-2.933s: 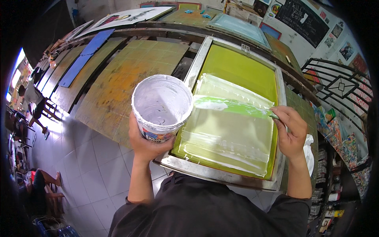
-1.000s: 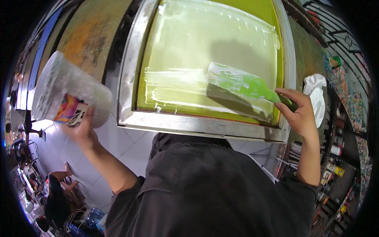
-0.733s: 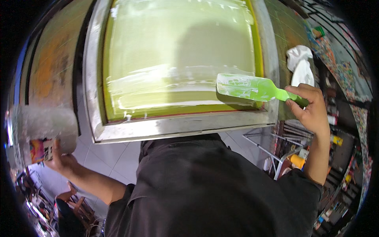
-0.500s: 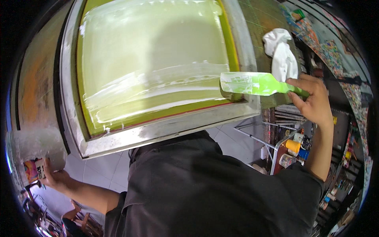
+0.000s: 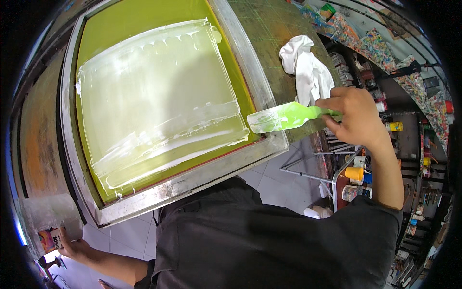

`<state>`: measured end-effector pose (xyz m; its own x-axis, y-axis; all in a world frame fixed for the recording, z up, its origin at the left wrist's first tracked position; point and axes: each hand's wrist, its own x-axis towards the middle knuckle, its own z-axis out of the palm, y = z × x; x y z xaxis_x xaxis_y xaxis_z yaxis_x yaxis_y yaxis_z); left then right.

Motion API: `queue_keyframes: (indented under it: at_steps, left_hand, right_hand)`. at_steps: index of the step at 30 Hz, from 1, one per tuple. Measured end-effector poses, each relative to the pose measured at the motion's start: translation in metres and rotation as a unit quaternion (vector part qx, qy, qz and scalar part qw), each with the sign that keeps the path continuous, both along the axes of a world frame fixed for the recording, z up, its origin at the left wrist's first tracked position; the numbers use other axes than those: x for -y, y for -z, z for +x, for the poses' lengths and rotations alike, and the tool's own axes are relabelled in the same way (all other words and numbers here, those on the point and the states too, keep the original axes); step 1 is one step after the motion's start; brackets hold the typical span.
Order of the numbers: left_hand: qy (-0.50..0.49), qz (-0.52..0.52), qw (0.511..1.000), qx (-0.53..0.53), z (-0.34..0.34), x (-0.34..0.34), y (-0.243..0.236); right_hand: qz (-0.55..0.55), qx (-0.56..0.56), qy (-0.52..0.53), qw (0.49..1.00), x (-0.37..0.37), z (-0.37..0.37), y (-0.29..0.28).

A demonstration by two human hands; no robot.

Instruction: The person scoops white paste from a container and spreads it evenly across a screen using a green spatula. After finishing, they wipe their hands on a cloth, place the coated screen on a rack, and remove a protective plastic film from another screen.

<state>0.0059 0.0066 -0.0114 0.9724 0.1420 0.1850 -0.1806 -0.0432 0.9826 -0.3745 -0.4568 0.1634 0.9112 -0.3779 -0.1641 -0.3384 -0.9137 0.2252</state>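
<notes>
Gripping the handle of a green spatula (image 5: 288, 116), the right hand (image 5: 353, 115) is closed around it, fingers curled over the handle and thumb beneath, out past the right side of the screen-printing frame (image 5: 231, 166). The spatula lies nearly level, its flat blade smeared pale and pointing left, with the tip over the frame's lower right corner, just at the edge of the metal rim; whether the blade touches the rim cannot be told. Inside the frame the yellow-green mesh (image 5: 130, 19) carries a broad coat of whitish ink (image 5: 154, 106), spread in a rough rectangle with ridged streaks along its lower band and small drips along its upper edge. Far off at the lower left of the head view, the left hand (image 5: 72, 246) is closed around a pale plastic tub (image 5: 48, 222) with a colourful label, held low and well apart from the frame, below the table edge and over the tiled floor (image 5: 284, 185). A crumpled white cloth (image 5: 305, 65) lies on the worn green table (image 5: 279, 29) just beside the frame's right rail and right above the right hand. Beyond the table at the right stand shelves with small jars and bottles (image 5: 358, 178), among them one with a yellow lid. The person's dark shirt (image 5: 260, 241) fills the bottom of the view.
</notes>
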Motion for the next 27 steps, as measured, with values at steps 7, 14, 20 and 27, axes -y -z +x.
queue_keyframes:
  at_steps: [7, 14, 20, 27]
  left_hand:
    - [0.029, -0.025, 0.999, 0.010, 0.002, -0.013, 0.008]
    - [0.020, -0.019, 0.999, 0.034, -0.003, -0.007, 0.002]
    - [0.038, -0.039, 0.998, 0.008, -0.005, -0.008, 0.003]
    - [0.072, -0.046, 0.996, -0.007, 0.002, -0.017, 0.006]
  right_hand:
    - [0.038, -0.028, 0.053, 0.997, 0.001, -0.006, 0.008]
    - [0.055, 0.015, 0.004, 0.998, -0.006, -0.006, 0.018]
    - [0.065, 0.014, 0.012, 0.998, -0.017, 0.000, 0.020]
    - [0.082, 0.011, 0.024, 0.996, -0.034, 0.010, 0.025]
